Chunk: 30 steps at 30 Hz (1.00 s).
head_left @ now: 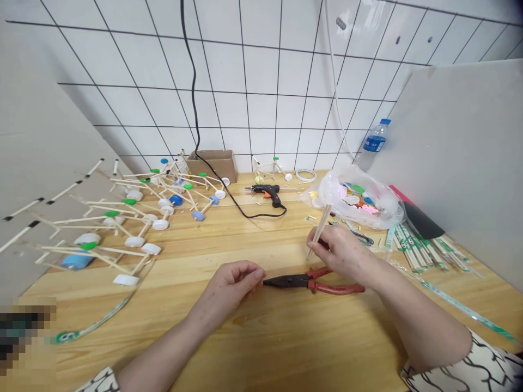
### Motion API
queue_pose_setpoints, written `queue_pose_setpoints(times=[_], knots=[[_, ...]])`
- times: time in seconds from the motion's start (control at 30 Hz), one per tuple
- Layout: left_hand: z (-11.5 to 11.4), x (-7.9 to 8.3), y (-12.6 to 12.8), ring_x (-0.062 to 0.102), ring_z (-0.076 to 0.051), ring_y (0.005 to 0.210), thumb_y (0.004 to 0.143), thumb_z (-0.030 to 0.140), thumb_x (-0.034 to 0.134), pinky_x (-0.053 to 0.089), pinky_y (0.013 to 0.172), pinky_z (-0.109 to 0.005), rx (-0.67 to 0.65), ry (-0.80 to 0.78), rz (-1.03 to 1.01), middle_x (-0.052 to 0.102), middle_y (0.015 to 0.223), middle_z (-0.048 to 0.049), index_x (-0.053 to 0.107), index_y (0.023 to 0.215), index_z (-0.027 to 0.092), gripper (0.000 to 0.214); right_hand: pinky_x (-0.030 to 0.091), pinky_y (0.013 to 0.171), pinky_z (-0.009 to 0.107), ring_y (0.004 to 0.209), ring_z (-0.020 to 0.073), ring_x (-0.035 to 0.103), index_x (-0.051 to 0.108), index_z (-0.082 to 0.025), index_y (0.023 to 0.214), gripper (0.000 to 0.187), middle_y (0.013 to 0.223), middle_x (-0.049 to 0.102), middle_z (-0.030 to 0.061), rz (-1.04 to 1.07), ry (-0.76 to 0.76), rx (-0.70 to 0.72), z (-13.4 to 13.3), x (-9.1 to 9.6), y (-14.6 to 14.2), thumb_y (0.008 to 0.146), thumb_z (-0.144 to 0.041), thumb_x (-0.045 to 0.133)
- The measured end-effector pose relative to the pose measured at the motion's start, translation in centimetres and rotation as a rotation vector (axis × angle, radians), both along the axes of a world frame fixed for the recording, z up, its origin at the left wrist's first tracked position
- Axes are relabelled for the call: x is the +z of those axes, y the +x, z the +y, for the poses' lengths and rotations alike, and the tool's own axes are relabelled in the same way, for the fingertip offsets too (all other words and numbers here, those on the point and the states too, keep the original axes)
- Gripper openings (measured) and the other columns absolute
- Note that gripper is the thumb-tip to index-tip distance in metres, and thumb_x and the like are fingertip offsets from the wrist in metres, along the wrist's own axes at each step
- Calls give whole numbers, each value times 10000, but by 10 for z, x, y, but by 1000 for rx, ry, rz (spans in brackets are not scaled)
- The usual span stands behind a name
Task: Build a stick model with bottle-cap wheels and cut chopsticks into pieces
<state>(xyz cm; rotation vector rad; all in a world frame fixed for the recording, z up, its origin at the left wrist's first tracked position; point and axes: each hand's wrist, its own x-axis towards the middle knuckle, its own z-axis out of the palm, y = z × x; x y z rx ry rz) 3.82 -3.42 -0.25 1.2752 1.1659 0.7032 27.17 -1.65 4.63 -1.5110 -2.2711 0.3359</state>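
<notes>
No word, brand name or number can be read with certainty. The clear plastic bottle with the blue cap (373,142) carries a blue label with small white marks, too small to make out. Green print stands on the bundle of white paper-wrapped sticks (417,251) at the right of the wooden counter (286,343), its characters illegible. The long thin green-and-white wrapper strip (67,336) at the left bears a roundish white mark on its green end, likewise unreadable.
</notes>
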Motion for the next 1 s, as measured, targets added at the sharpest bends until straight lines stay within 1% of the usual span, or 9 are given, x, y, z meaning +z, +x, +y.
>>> queue_pose_setpoints(times=[0.1, 0.2, 0.33, 0.5, 0.6, 0.73, 0.83, 1.0], knots=[[-1, 1, 0, 406, -88, 487, 680, 465, 614, 295, 477, -199, -3, -4, -3, 531, 537, 10, 617, 624, 126, 343, 314, 500, 222, 497, 119, 453, 582, -174, 643, 154, 529, 529, -6, 0, -3, -29, 1, 2, -2, 756, -147, 480], [-1, 2, 0, 399, -85, 482, 676, 454, 616, 291, 479, -201, 10, -11, -10, 527, 532, 13, 618, 621, 126, 332, 316, 507, 224, 505, 124, 463, 573, -171, 643, 163, 530, 523, -4, 6, 11, -50, -1, 3, -3, 768, -163, 469], [-2, 2, 0, 396, -86, 490, 681, 437, 615, 288, 486, -205, 5, -9, -14, 524, 540, 12, 618, 638, 121, 319, 307, 492, 229, 479, 126, 446, 568, -172, 639, 198, 507, 504, -6, 27, 18, -70, -3, -1, -1, 790, -200, 444], [-1, 3, 1, 390, -84, 485, 685, 437, 606, 280, 488, -206, 8, -14, -13, 508, 521, 17, 610, 625, 126, 317, 315, 498, 232, 481, 127, 452, 566, -171, 656, 188, 524, 516, -3, 46, 76, -71, -5, -5, 2, 787, -206, 436], [-1, 4, 1, 391, -84, 486, 687, 438, 605, 280, 488, -205, 0, -13, -10, 508, 524, 17, 606, 622, 125, 320, 325, 509, 235, 493, 129, 467, 565, -169, 663, 189, 536, 525, 1, 31, 68, -69, -4, -7, 3, 792, -213, 435], [-1, 3, 1, 388, -84, 488, 688, 446, 604, 281, 484, -203, 0, -12, -7, 509, 524, 15, 604, 623, 123, 329, 331, 519, 234, 518, 133, 487, 545, -168, 625, 217, 542, 535, 12, 7, 48, -60, -2, -7, 1, 795, -210, 418], [-1, 2, 1, 386, -83, 490, 685, 451, 604, 281, 484, -199, 3, -2, -11, 508, 523, 16, 599, 615, 120, 338, 321, 499, 225, 492, 125, 474, 543, -163, 614, 220, 519, 523, 6, 26, 57, -64, -3, -5, 0, 789, -212, 418], [-1, 1, 0, 395, -83, 493, 683, 450, 605, 287, 488, -198, 4, -5, -10, 515, 537, 17, 602, 629, 120, 334, 313, 487, 212, 463, 106, 444, 562, -159, 653, 198, 501, 498, -16, 71, 95, -84, -4, -4, 2, 789, -223, 434]])
